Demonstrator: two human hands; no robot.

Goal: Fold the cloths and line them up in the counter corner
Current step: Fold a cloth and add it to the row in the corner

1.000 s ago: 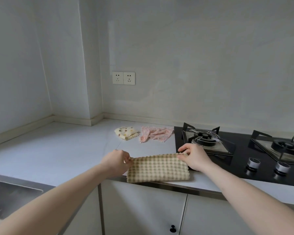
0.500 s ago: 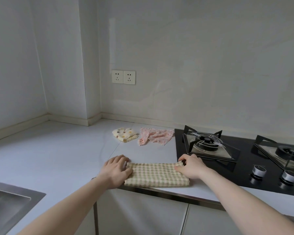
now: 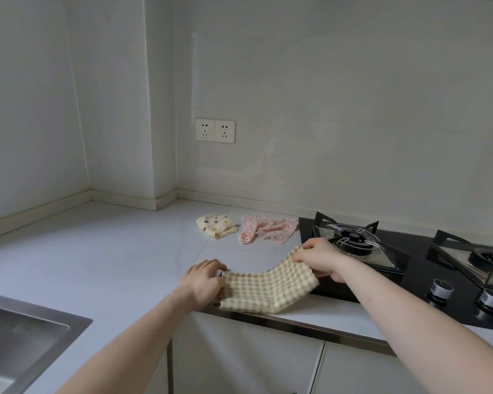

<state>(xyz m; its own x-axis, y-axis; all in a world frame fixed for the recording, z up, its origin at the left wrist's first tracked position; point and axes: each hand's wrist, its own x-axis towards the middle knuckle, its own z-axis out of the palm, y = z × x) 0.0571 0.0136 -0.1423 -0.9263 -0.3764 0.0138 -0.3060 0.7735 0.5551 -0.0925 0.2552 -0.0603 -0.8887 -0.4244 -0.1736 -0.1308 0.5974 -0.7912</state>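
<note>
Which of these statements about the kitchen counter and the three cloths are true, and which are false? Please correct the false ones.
1. The right hand lifts one end of the checked cloth. True.
2. The pink cloth is neatly folded. False: it lies crumpled.
3. The dotted cloth lies folded, left of the pink cloth. True.
4. The left hand holds the dotted cloth. False: it is at the checked cloth's left end.
5. A pot stands on the stove. False: its burners are bare.

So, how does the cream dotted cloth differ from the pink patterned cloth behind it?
The cream dotted cloth lies folded into a compact bundle; the pink patterned cloth lies crumpled and spread out. The cream one sits nearer the counter corner, the pink one beside the black stove. Both have zigzag edges and lie untouched.
</note>
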